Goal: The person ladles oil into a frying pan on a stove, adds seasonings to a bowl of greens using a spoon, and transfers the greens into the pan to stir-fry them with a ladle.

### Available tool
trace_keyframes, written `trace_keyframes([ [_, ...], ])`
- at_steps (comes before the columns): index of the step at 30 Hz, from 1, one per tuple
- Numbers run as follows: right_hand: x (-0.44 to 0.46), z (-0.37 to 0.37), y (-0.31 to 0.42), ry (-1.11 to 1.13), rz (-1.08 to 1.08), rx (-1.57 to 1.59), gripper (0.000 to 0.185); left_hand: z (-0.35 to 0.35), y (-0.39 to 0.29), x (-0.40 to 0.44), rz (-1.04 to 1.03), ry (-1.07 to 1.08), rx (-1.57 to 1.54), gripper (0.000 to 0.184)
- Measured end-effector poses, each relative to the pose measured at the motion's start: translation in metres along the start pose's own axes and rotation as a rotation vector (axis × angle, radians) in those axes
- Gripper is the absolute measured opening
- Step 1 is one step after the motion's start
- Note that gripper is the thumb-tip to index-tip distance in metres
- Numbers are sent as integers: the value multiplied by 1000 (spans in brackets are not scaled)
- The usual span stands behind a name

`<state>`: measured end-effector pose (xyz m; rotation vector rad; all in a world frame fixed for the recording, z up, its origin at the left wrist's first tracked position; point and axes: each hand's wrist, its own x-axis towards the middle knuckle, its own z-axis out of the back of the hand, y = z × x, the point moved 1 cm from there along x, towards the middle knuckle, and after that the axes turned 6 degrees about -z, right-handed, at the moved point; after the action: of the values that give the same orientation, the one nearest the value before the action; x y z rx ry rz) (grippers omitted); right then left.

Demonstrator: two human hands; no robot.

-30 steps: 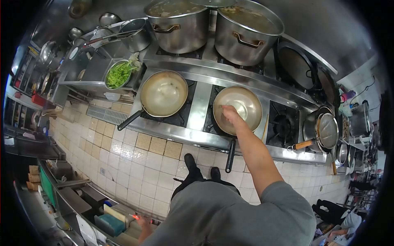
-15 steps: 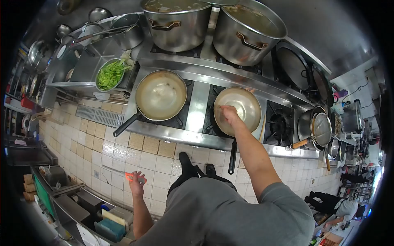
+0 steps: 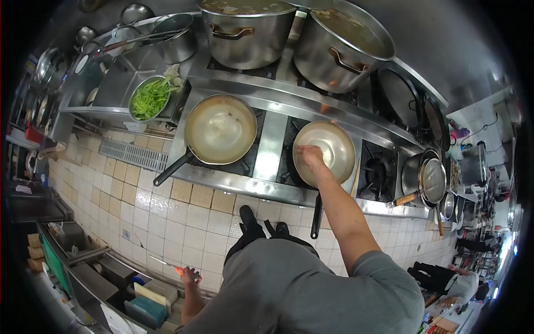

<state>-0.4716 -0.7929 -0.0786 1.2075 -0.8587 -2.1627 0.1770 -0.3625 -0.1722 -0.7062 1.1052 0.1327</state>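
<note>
My left hand [image 3: 191,278] is down at my left side, closed around what looks like a long-nosed gas lighter [image 3: 180,270] with an orange handle and a thin metal rod. My right hand [image 3: 311,156] is over the left part of the right-hand frying pan [image 3: 340,139], fingers drawn together in a pinch; whatever is in them is too small to make out. This pan sits on a burner, its black handle [image 3: 317,217] towards me. Left of it, a larger frying pan [image 3: 222,125] with some clear liquid in it rests on another burner.
Two tall stockpots [image 3: 250,47] stand at the back of the stove [image 3: 270,145]. A bowl of cut greens [image 3: 149,100] is at the left. To the right are a bare burner [image 3: 378,170] and stacked pots with strainers [image 3: 431,175]. Another person [image 3: 456,281] is at far right.
My left hand has dropped lower with the lighter, back towards my side. My right hand stays over the right-hand pan, its fingers slightly more bunched. The view has shifted slightly.
</note>
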Motion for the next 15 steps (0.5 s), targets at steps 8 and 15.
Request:
trace_keyframes([
  [8,-10,-3,23,-57,2,-127,20,-18,-23,-15,-133,62,-156,49],
  [15,13,-6,12,41,-51,-104,16,-61,-67,-36,-406,197,-114,57],
])
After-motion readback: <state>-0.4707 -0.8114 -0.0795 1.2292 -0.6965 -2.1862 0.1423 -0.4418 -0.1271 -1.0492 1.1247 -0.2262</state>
